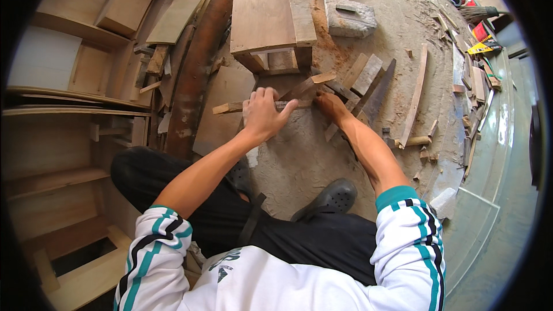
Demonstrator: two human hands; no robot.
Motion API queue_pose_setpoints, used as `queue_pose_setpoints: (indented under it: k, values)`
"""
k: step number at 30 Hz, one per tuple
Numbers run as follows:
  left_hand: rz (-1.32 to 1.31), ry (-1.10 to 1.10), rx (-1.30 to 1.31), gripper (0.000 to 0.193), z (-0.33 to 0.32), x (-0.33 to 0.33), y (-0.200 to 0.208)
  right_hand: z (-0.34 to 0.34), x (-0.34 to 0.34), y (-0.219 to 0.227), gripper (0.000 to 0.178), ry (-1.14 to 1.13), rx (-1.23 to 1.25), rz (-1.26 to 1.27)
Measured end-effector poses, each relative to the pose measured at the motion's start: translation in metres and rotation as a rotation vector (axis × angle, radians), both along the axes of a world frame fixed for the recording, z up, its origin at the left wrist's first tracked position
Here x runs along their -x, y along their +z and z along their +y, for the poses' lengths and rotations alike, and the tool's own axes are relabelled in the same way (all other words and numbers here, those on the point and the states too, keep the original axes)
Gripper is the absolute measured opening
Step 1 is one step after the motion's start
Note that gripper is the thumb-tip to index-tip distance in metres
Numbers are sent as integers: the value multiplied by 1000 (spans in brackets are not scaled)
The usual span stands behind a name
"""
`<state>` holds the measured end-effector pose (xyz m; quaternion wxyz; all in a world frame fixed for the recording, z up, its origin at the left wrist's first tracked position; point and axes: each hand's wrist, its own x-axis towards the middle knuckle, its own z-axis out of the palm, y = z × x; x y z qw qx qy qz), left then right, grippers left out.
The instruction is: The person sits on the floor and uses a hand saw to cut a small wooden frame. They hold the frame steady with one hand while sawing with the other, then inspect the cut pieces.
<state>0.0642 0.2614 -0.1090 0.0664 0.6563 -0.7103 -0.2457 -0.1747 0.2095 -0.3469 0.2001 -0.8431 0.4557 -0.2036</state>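
My left hand (pixel 265 114) is over a narrow wooden strip (pixel 228 107), fingers curled on its far side and thumb stretched along it to the right. The strip lies crosswise in front of me. My right hand (pixel 330 106) is closed at the strip's right end; its fingertips are hidden, and I cannot make out what they hold. A second wooden stick (pixel 315 80) slants up to the right just beyond both hands. Past it stands a wooden box (pixel 266 14), its open end toward me, with a loose board (pixel 302 14) on its right edge.
Wood offcuts (pixel 368 74) and a long thin strip (pixel 416 95) lie at right. A pale stone block (pixel 349 16) sits beyond. Wooden cabinets (pixel 52 158) and a rusty brown beam (pixel 199 72) line the left. A broom (pixel 481 12) and glass sheets (pixel 489 161) are far right.
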Motion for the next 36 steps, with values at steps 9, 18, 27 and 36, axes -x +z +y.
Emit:
queue_pose_setpoints:
  k: [9, 18, 27, 36]
  values:
    - [-104, 259, -198, 133, -42, 54, -11, 11, -28, 50, 23, -140, -203, -62]
    - [-101, 441, -236, 137, -44, 17, -6, 3, -14, 14, 24, -18, -83, 59]
    - [38, 92, -134, 101, -36, 10, -33, 19, -21, 25, 26, -83, -86, 68]
    - [108, -134, 222, 47, -14, -3, -88, 26, 22, 84, 23, -111, -51, 179]
